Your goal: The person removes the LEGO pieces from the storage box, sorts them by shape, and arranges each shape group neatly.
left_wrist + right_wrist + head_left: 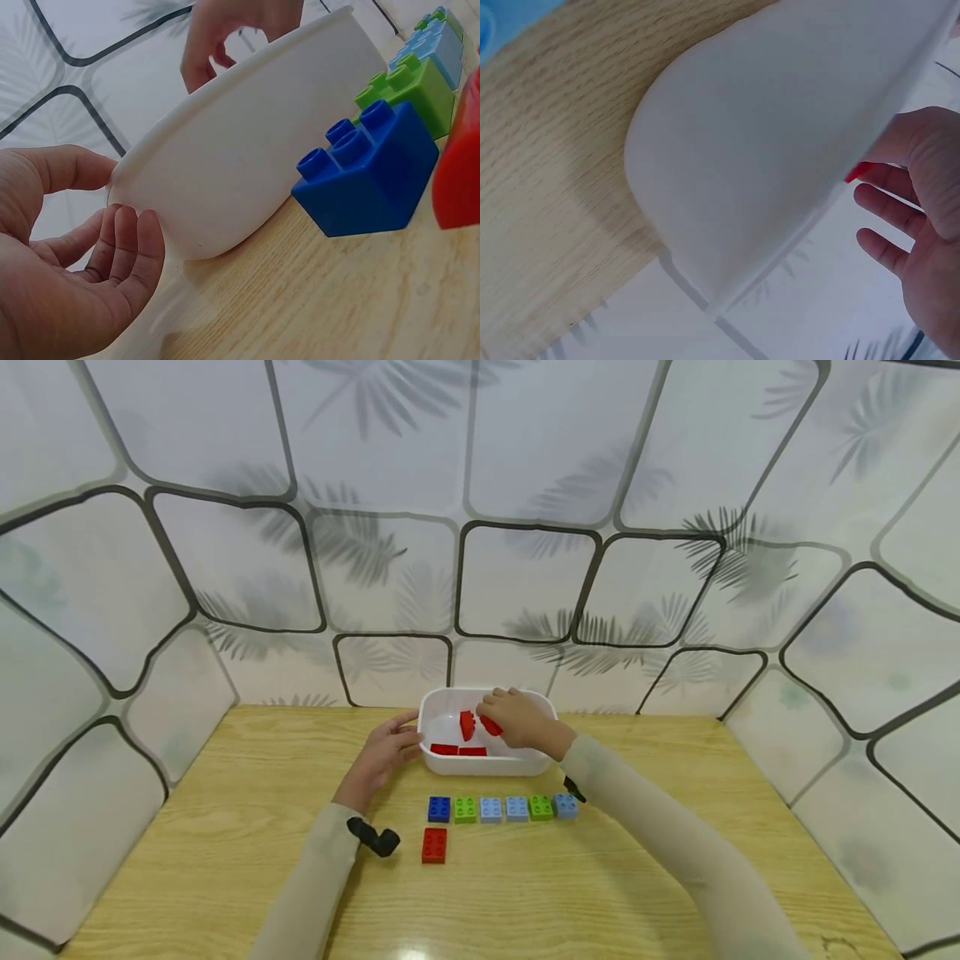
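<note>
One red brick (491,725) is pinched in the right grip (516,718) inside a white bin (487,767), left grip (384,750) relaxed against its end; retrieval appears in hand, calling next for a clean lift.

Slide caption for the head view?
Left grip on a white tub, right grip on a red brick inside; row of six bricks in front.

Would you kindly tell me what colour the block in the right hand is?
The block is red, and the head view shows it best.
</note>
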Tool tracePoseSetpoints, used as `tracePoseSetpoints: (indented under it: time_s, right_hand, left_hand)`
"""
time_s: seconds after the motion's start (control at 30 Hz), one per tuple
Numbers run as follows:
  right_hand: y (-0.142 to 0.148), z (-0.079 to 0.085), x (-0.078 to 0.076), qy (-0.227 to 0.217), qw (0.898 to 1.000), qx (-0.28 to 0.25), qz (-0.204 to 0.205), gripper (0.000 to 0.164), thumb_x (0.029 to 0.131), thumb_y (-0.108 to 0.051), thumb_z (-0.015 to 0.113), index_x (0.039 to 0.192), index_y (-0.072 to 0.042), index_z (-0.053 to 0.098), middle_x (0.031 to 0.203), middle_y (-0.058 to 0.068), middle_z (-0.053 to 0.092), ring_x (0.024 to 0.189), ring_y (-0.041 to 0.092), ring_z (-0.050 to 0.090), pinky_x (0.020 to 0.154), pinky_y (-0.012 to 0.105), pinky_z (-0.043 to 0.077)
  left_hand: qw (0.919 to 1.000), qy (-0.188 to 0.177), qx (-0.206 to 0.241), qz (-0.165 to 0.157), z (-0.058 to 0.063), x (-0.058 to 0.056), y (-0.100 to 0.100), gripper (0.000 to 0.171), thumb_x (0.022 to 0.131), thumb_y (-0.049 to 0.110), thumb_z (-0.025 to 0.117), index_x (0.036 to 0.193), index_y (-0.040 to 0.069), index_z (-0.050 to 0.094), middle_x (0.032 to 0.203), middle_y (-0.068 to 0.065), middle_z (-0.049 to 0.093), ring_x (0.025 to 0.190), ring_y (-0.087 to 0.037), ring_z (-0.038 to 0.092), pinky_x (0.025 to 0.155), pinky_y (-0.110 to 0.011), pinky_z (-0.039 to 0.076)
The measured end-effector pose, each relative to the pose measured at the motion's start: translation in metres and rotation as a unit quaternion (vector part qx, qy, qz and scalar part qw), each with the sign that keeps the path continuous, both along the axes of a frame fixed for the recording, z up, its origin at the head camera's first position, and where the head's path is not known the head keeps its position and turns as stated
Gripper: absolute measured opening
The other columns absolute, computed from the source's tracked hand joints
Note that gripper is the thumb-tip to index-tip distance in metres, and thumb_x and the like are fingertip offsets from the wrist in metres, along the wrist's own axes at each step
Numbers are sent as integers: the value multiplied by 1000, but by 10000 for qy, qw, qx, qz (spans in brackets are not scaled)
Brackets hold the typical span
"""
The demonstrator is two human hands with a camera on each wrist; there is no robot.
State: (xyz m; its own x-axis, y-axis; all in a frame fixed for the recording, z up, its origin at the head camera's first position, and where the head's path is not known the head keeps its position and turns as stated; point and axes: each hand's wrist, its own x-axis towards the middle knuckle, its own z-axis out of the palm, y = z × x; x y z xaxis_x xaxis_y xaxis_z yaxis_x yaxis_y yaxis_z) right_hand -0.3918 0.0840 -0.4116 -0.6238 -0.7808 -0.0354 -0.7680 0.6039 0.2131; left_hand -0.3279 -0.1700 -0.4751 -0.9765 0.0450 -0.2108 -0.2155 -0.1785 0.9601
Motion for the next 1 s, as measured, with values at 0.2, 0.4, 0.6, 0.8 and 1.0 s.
tracePoseSetpoints:
  time_s: [0.2,0.4,0.6,0.8,1.0]
  right_hand:
    - [12,10,18,402,9957,-744,366,39,89,5,67,124,-11,62,121,6,67,111,26,61,97,43,53]
    - [22,17,42,765,9747,-1925,844,40,83,-2,81,119,-9,63,117,5,70,109,25,64,93,43,55]
    - [28,14,67,1009,9438,-2757,1517,50,75,-7,91,117,-7,65,114,5,70,110,26,64,100,43,53]
    - [31,4,90,489,9372,-3010,1693,53,75,-8,90,120,-6,63,117,4,69,110,22,65,99,38,54]
    - [32,-9,108,-192,9291,-3130,1960,58,74,-15,92,123,-4,62,119,3,68,110,18,62,98,34,54]
  left_hand:
    - [10000,7,-62,-3,0,0,2,57,100,1,59,154,7,43,138,-19,51,105,-17,59,82,-22,57]
    - [9998,10,-174,25,0,1,2,56,100,2,59,154,8,44,140,-19,50,106,-17,58,84,-22,56]
    - [9998,9,-210,24,1,2,2,57,100,3,59,155,9,43,140,-19,50,107,-18,58,86,-23,56]
    - [9998,-19,-202,5,0,1,1,57,100,4,60,155,9,44,139,-18,50,106,-17,58,86,-23,56]
    - [9997,-110,-216,9,2,0,1,56,101,4,59,155,11,44,138,-15,50,108,-17,58,86,-22,56]
